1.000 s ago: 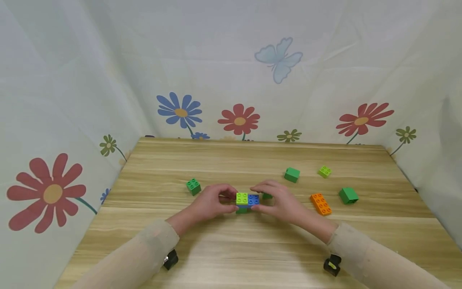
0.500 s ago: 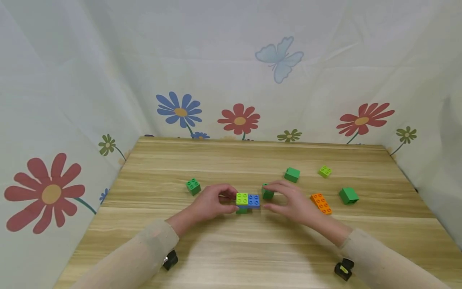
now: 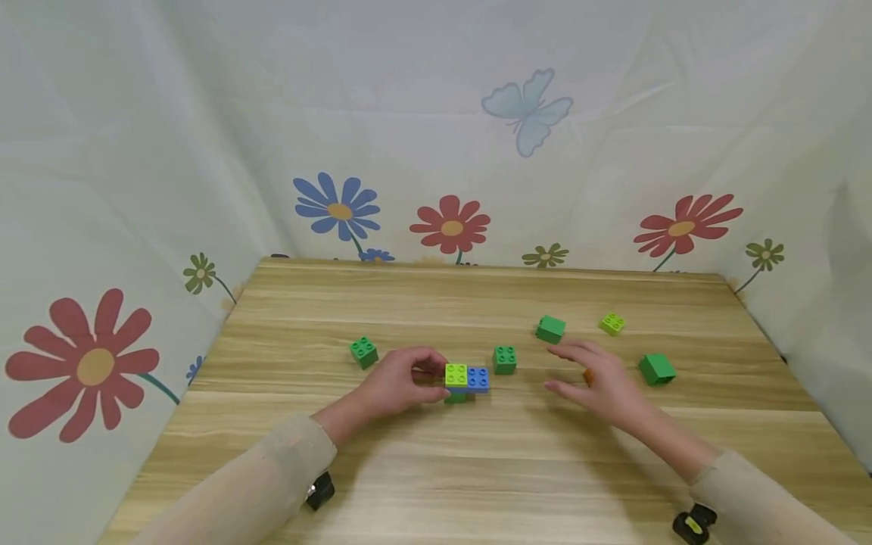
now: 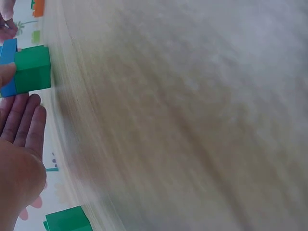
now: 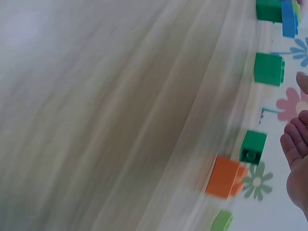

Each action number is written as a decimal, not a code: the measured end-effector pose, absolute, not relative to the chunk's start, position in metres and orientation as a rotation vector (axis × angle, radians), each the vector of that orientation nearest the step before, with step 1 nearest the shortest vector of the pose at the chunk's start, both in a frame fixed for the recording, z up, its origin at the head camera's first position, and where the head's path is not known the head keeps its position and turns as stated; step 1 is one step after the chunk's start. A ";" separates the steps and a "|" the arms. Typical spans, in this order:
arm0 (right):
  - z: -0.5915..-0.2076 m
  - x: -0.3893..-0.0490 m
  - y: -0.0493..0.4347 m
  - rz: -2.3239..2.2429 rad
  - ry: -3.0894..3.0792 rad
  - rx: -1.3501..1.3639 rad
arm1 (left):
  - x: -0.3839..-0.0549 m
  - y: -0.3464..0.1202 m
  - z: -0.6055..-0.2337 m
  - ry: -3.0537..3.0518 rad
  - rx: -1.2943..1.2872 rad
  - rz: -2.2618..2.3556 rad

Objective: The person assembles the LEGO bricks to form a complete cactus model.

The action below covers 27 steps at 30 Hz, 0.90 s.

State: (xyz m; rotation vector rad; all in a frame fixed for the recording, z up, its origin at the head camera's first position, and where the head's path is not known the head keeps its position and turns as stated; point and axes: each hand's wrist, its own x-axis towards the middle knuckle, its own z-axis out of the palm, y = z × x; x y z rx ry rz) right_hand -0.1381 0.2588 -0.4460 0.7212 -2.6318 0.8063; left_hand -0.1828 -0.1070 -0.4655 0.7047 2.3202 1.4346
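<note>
My left hand [image 3: 403, 384] holds a small toy building brick stack by its left end, thumb on the near side and fingers behind. A lime brick [image 3: 456, 375] sits on the left half of a blue brick [image 3: 479, 380], with a green brick [image 4: 32, 70] beneath. My right hand [image 3: 602, 384] hangs above the table with thumb and fingers apart, holding nothing. Below it, an orange brick [image 5: 223, 177] is mostly hidden in the head view. Between the hands stands a studded green brick [image 3: 505, 360], apart from the stack.
Another green brick [image 3: 364, 352] lies left of the stack. To the right are a tipped green brick [image 3: 551, 329], a small lime brick [image 3: 612, 324] and one more green brick [image 3: 657, 369]. A flower-printed cloth [image 3: 381, 113] borders the wooden table [image 3: 409, 303].
My right hand has let go of the blue brick's right end and moved right, over the orange brick. The green brick behind it now shows fully. My left hand stays put.
</note>
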 end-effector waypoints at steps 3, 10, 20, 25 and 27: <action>-0.446 -0.135 0.269 0.757 -2.634 0.686 | -0.183 -0.108 -0.466 2.317 0.699 1.442; -0.446 -0.126 0.290 0.691 -2.659 0.606 | -0.182 -0.108 -0.466 2.301 0.695 1.459; -0.450 -0.115 0.318 0.625 -2.663 0.546 | -0.181 -0.107 -0.465 2.275 0.714 1.510; -0.453 -0.112 0.329 0.616 -2.673 0.547 | -0.181 -0.107 -0.466 2.271 0.690 1.538; -0.454 -0.112 0.332 0.608 -2.666 0.553 | -0.181 -0.107 -0.466 2.266 0.680 1.552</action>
